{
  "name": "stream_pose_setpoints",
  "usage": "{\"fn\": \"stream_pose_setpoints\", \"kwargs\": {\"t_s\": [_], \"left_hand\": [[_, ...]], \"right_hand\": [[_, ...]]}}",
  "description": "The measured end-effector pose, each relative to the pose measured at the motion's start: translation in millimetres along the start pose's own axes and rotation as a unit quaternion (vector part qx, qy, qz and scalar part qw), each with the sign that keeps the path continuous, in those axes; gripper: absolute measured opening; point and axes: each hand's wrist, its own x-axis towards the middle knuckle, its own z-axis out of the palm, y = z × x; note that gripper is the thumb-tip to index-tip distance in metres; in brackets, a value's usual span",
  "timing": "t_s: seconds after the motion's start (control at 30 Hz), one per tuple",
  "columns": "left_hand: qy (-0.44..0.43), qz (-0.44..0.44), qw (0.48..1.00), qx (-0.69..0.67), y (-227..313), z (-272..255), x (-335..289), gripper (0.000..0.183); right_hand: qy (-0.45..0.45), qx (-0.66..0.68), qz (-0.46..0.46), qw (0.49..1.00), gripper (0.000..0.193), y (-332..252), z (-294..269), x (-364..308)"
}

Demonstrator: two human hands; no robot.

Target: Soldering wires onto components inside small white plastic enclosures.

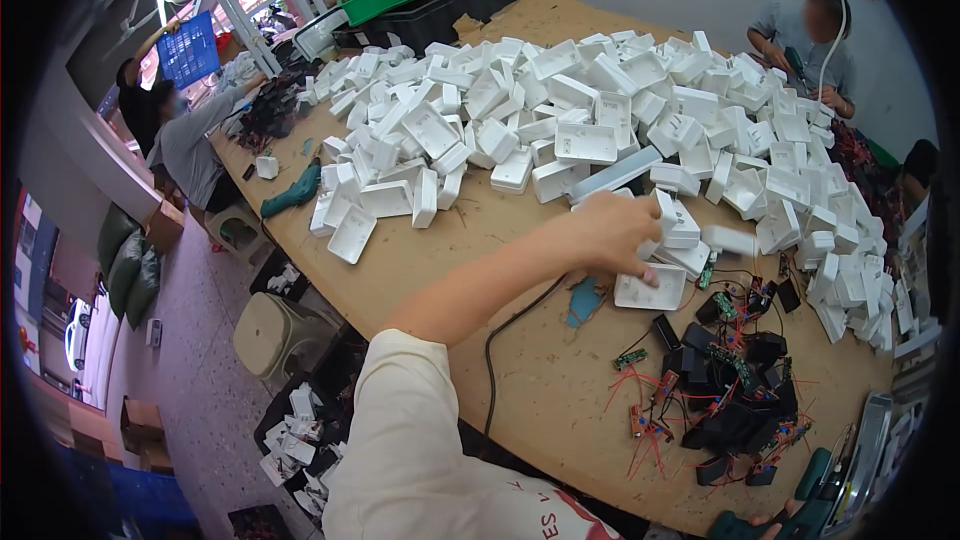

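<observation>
My left hand (610, 232) reaches across the table among white plastic cases, fingers spread. Its thumb touches an open, shallow white case (640, 292) lying hollow side up; the other fingers are over neighbouring white cases (683, 230), and their tips are partly hidden. Only a few fingers of my right hand (772, 530) show at the bottom right edge, closed around a green power screwdriver (815, 475), much of which is cut off. Between the hands lies a heap of black parts (735, 410) with small green circuit boards and red wires.
A large pile of white cases (590, 100) covers the table's far half. Another green power tool (292, 190) lies at the left edge. A black cable (490, 360) crosses the wooden tabletop (560, 430). A stool (285, 335) stands left. Other people work at the far left and far right.
</observation>
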Motion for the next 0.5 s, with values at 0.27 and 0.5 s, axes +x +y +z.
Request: {"fn": "stream_pose_setpoints", "kwargs": {"t_s": [0.27,0.5], "left_hand": [[0.352,-0.279,0.889,0.088,-143,-55,47,0.067],[0.067,-0.488,0.87,-0.034,-154,-40,85,0.092]], "right_hand": [[-0.021,0.069,0.074,0.995,0.023,66,-22,-25],[-0.051,0.006,0.101,0.994,0.024,66,-24,-28]]}}
